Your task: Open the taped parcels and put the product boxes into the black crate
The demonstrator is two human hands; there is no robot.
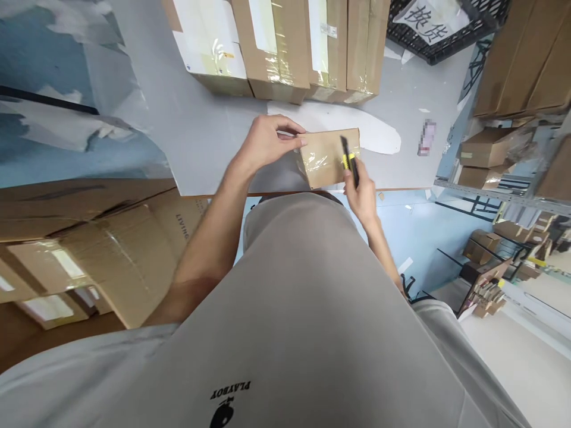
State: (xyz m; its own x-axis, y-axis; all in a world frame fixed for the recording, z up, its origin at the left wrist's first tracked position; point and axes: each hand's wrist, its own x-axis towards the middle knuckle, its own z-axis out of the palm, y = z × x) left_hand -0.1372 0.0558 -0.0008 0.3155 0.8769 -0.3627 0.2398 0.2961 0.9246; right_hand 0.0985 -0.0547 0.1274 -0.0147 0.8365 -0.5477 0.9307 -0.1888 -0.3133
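A small brown cardboard box (325, 156), with clear tape across its face, is at the table's near edge, right in front of my body. My left hand (273, 139) grips its upper left corner between thumb and fingers. In my right hand (362, 193) is a black and yellow utility knife (350, 165), its dark tip pointing away from me over the right part of the box. Whether the blade touches the cardboard I cannot tell. Beneath and behind the box lies a white paper sheet (379, 135) with a rounded end.
Several taped cartons (285, 53) stand in a row at the table's back. A black plastic crate (446, 35) with a handwritten sign is at the back right. Large cardboard boxes (134, 255) stand at the left; shelving with cartons (486, 148) is on the right.
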